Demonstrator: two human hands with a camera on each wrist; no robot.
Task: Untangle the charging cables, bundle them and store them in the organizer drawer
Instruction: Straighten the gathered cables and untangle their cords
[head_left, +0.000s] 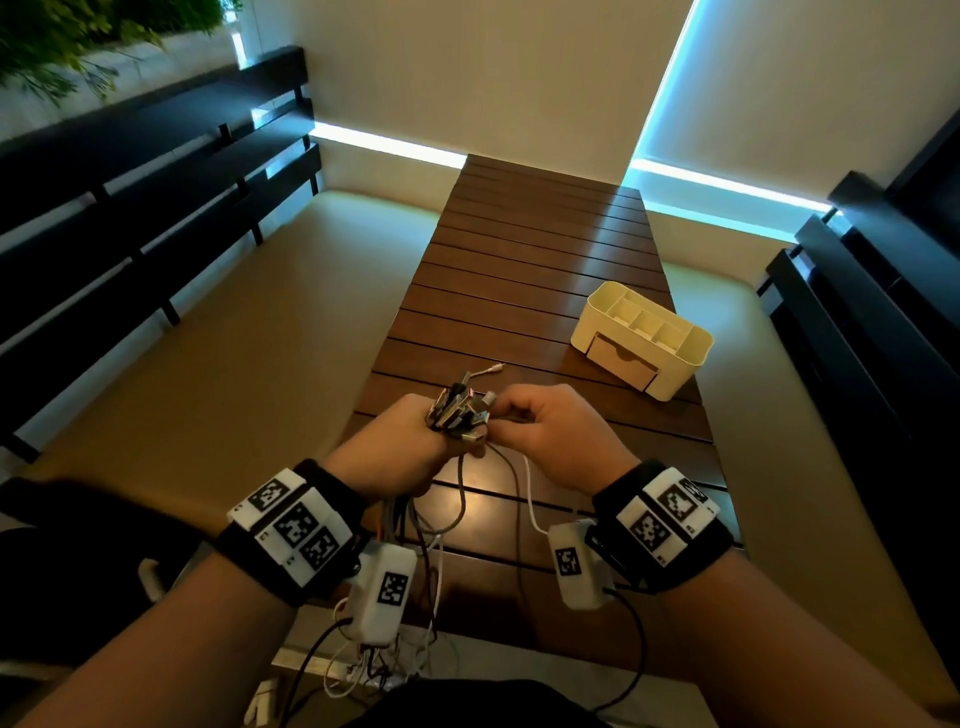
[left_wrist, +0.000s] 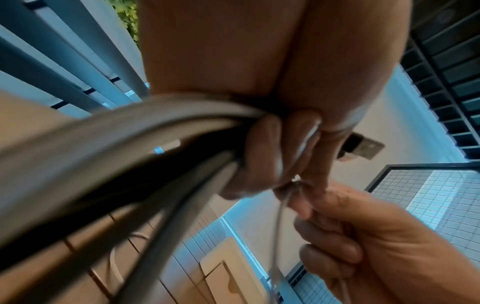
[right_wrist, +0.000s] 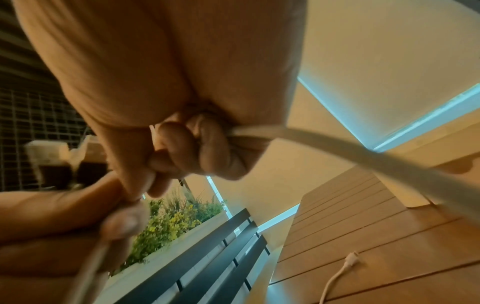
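- The left hand (head_left: 400, 441) is clenching a bundle of charging cables (head_left: 460, 410) above the near end of the slatted wooden desk (head_left: 545, 249); the fingers (left_wrist: 262, 148) are curling tightly round the cords, and the metal plugs are sticking up out of the top of the fist.
- The cords are hanging down from the bottom of that fist, across the desk's near edge and below it.
- The right hand (head_left: 558, 434) is sitting just beside the left, touching the plug cluster; its fingers (right_wrist: 197, 148) are curling shut round a white cable (right_wrist: 363, 160), which is running out of the fist and drooping toward the right wrist.
- The right thumb and forefinger are pinching at the plugs next to the left thumb.
- A loose white cable end (head_left: 485, 370) is lying on the desk just beyond the hands.
- The cream organizer (head_left: 641, 340) is standing near the desk's right edge, well apart from the hands, with its drawer (head_left: 621, 361) closed.
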